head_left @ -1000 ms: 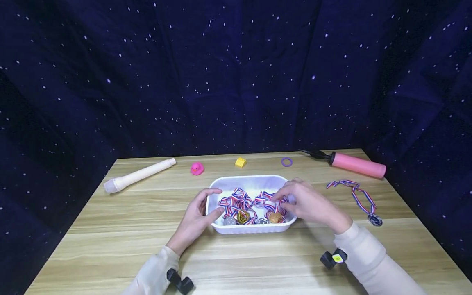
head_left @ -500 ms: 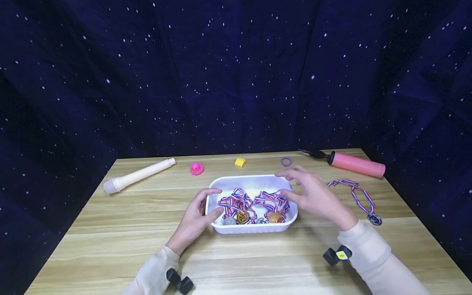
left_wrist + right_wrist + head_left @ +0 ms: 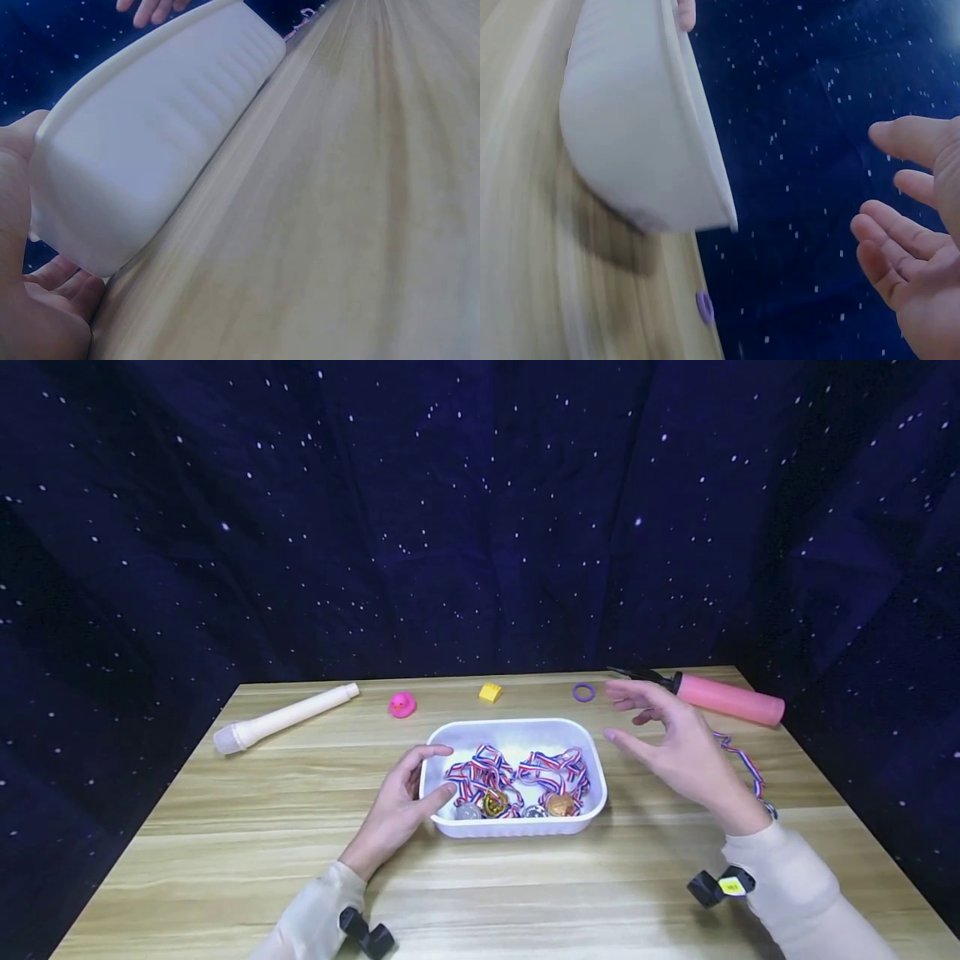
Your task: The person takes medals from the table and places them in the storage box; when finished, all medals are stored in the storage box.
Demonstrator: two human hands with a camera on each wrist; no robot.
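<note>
A white plastic tub (image 3: 517,828) stands on the table, holding several medals. A gold medal (image 3: 494,802), a bronze-coloured medal (image 3: 560,805) and silver medals lie along its near side, their red, white and blue ribbons (image 3: 480,772) heaped behind them. My left hand (image 3: 401,802) grips the tub's left end, thumb over the rim and fingers round the outer wall. To the right of the tub, my right hand (image 3: 678,747) hovers with fingers spread and nothing between them. It partly covers another medal's ribbon (image 3: 750,768) on the table; most of that medal is hidden behind the wrist.
Along the back of the table (image 3: 262,860) lie a pale toy microphone (image 3: 288,717), a pink rubber duck (image 3: 402,704), a yellow toy block (image 3: 490,692), a purple ring (image 3: 583,692) and a pink hand pump (image 3: 727,699). A dark starry curtain (image 3: 480,527) hangs behind.
My right hand has let go of the ribbons in the tub, lifted out and moved right, toward the medal outside. My left hand and the tub have stayed put.
</note>
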